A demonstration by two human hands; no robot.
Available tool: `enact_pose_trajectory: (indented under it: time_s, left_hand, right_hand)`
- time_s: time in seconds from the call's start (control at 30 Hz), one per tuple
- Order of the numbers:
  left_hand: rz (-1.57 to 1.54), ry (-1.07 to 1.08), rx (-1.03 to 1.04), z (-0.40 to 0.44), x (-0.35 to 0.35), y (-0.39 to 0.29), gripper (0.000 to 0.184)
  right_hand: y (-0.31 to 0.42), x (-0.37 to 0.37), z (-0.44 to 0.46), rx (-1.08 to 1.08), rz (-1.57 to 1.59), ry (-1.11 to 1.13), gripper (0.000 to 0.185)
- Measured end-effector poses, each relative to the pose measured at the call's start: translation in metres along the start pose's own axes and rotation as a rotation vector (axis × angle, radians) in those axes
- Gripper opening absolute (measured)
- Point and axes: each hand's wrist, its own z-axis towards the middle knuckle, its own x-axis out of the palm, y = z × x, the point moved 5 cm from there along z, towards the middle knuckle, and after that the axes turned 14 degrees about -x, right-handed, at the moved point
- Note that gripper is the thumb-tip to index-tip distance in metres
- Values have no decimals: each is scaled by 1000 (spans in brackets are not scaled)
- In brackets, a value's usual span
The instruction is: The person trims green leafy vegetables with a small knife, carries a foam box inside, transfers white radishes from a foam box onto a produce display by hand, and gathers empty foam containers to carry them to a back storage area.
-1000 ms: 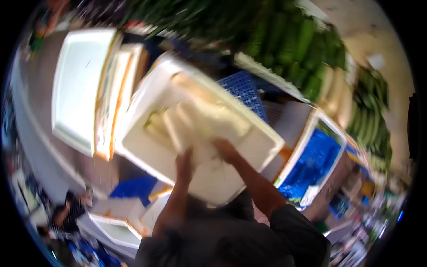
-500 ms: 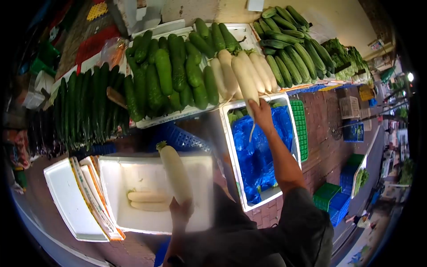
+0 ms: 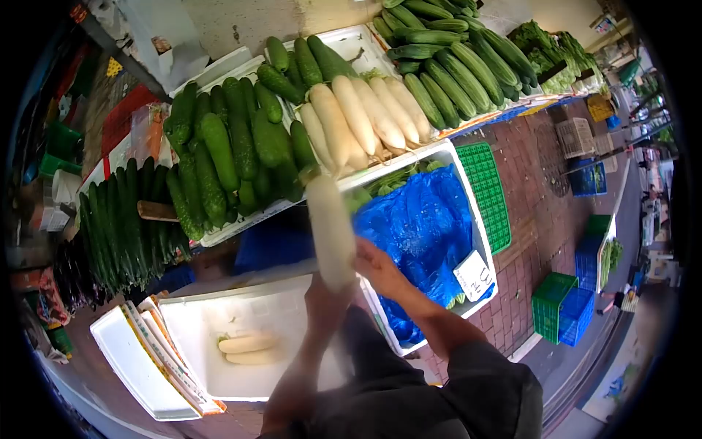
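Note:
A large white radish, smeared by motion, is held upright before me. My left hand is closed around its lower end. Against the radish's right side, my right hand has its fingers curled and touching it; part of the grip is blurred. Beyond, a row of white radishes lies on the stall in a white foam tray. Two more radishes rest in the white foam box at lower left.
Cucumbers flank the radishes on the left, with lighter green ones on the right. Beside my right arm stands a foam box with blue plastic and a price card. Crates stand farther right.
My right hand has let go of a radish on the stall's row and come back to the held one. My left hand has raised its radish and moved right. The view has shifted.

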Motion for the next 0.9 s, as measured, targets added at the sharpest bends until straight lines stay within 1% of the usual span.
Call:
enact_pose_trajectory:
  time_s: [0.07, 0.1, 0.17, 0.23, 0.3, 0.37, 0.43, 0.5, 0.53, 0.57, 0.6, 0.63, 0.67, 0.7, 0.73, 0.77, 0.8, 0.83, 0.87, 0.9]
  left_hand:
    - [53, 28, 154, 15, 28, -13, 64]
    - [73, 56, 218, 19, 40, -15, 68]
    - [100, 92, 348, 27, 59, -19, 76]
    - [-7, 138, 245, 30, 53, -2, 68]
    - [-95, 148, 182, 29, 27, 29, 58]
    - [-78, -3, 69, 23, -6, 79, 42]
    - [-43, -131, 36, 17, -37, 141, 31]
    - [81, -282, 5, 0, -64, 204, 28]
    - [140, -294, -76, -3, -73, 230, 28]
    - [188, -324, -182, -17, -77, 257, 28]
    - [311, -377, -177, -27, -82, 281, 31]
    - [278, -326, -225, -25, -88, 310, 33]
    - [314, -281, -320, -38, -89, 353, 32]
    - [271, -281, -278, -45, -87, 377, 30]
    - [408, -228, -319, -48, -80, 404, 29]
    - [238, -274, -319, -56, -80, 418, 26]
    - [-109, -284, -550, -61, -77, 424, 31]
    - [-197, -298, -570, -74, -74, 449, 35]
    - [-342, -311, -701, -72, -74, 462, 35]
    - [-494, -323, -826, -72, -70, 472, 35]
  right_hand:
    - [11, -10, 0, -17, 42, -96, 53]
    - [-2, -29, 9, 84, 86, -177, 57]
    - [17, -74, 41, 180, 59, -235, 54]
    - [25, -130, 86, 21, -192, -267, 60]
    - [2, -185, 137, -4, -248, -273, 61]
    - [2, -230, 189, -104, -504, -287, 61]
    - [-8, -261, 234, -106, -593, -277, 69]
    - [-45, -292, 273, -145, -1019, -219, 77]
    - [-69, -301, 286, -127, -989, -144, 81]
    - [-102, -305, 298, -313, -1215, -57, 77]
    - [-133, -311, 296, -287, -1313, 35, 75]
    - [-169, -344, 299, -320, -1370, -55, 78]
    - [-179, -348, 294, -319, -1458, -77, 71]
    - [-214, -390, 298, -741, -1534, 1, 63]
    - [-192, -381, 291, -462, -1805, 132, 54]
    - [-150, -353, 265, -481, -1563, -90, 52]
    - [-103, -320, 236, -547, -1292, -295, 50]
    - [-39, -223, 192, -444, -866, -377, 41]
    - [-17, -179, 157, -482, -769, -262, 43]
    - [12, -117, 119, -452, -803, -155, 41]
